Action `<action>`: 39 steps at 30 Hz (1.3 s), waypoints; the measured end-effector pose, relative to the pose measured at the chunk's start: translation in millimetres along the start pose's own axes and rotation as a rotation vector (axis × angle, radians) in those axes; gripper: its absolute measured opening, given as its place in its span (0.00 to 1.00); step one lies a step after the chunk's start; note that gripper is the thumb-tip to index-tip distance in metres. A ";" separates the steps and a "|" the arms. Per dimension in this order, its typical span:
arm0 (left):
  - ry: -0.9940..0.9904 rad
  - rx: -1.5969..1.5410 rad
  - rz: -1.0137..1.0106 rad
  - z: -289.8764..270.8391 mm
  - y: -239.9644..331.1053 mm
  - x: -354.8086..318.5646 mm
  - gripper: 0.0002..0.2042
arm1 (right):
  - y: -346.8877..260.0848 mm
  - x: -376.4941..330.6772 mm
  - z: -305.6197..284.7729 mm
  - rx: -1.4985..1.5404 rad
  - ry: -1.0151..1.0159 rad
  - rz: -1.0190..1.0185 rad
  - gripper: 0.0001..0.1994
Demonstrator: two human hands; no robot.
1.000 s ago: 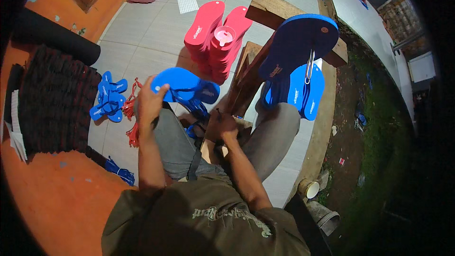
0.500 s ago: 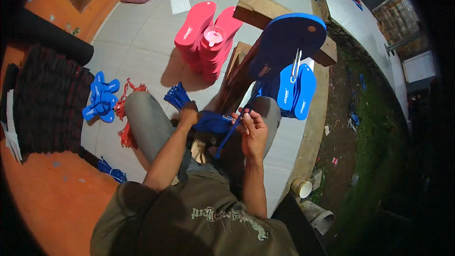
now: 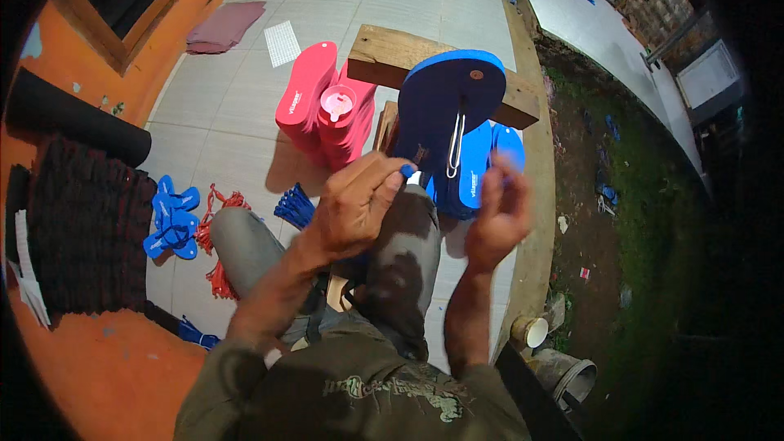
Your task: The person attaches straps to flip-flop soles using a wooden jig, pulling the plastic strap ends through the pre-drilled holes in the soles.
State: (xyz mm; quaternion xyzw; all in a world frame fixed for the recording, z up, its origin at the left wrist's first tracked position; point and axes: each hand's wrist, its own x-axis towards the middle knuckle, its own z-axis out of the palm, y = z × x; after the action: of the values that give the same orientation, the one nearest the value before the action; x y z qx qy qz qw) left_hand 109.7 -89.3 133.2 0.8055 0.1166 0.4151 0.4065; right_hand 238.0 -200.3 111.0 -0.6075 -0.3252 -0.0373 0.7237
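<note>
My left hand [image 3: 351, 204] is closed in front of the stand, pinching a blue flip-flop strap; only its small blue end [image 3: 408, 171] shows between thumb and forefinger. Right beside that hand is a flip-flop sole [image 3: 445, 102], dark on its face with a blue edge, propped on the wooden stand [image 3: 388, 53]. A looped metal tool [image 3: 456, 147] sticks out of the sole. My right hand [image 3: 498, 220] is raised to the right of the sole, its fingers smeared by motion. A bundle of blue straps [image 3: 296, 206] lies by my lap, partly hidden by my left arm.
Stacked pink soles [image 3: 306, 102] carry a pink cup [image 3: 337, 103]. Blue soles [image 3: 474, 184] are piled behind the stand. At left are blue flip-flops [image 3: 173, 219], red straps [image 3: 219, 278] and a dark stack [image 3: 90, 229]. The floor's edge [image 3: 535, 261] drops to soil at right.
My left hand has risen from the bundle of blue straps to the sole, now with a strap end in it. My right hand has let go of the strap and moved right. The view has shifted.
</note>
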 end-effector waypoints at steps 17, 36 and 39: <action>-0.504 0.435 0.230 -14.0 28.7 53.5 0.06 | -39.3 99.0 30.2 -0.294 -0.405 -0.052 0.19; 0.078 -0.091 0.247 18.9 6.5 44.1 0.17 | -36.5 6.9 16.2 -0.115 -0.227 -0.099 0.21; -0.038 -0.122 0.189 10.2 12.2 63.2 0.14 | -43.8 17.9 22.7 0.002 -0.204 0.036 0.21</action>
State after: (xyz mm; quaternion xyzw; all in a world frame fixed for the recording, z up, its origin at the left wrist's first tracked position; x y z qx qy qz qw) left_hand 155.4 -69.7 175.3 0.7945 0.0067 0.4424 0.4160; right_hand 222.7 -185.0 158.8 -0.6133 -0.3861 0.0382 0.6880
